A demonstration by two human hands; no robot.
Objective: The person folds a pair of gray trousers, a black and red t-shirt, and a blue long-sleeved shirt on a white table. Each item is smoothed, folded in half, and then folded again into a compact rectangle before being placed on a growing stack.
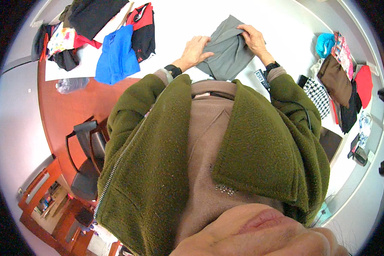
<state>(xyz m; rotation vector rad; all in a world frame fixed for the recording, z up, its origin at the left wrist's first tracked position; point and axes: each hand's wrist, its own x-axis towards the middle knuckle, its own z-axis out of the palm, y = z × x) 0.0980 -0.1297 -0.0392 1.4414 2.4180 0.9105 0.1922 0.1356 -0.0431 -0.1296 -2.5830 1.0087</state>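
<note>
A grey folded piece of cloth (228, 51) lies on the white table in front of me, wrinkled, with one corner pointing away. My left hand (195, 52) rests at the cloth's left edge, its thumb and fingers spread apart and touching the fabric. At the upper right edge, my right hand (254, 40) has its fingers curled onto the cloth with the thumb close under them, gripping the fabric. The undersides of both hands are hidden. A small dark device with light markings (260, 77) lies just below my right wrist.
Piled clothes, including a blue garment (117, 55) and a red-and-black garment (143, 34), lie at the left. More clothes lie at the right, among them a brown piece (335, 79) and a houndstooth piece (316, 97). A black chair (89, 145) stands at the lower left.
</note>
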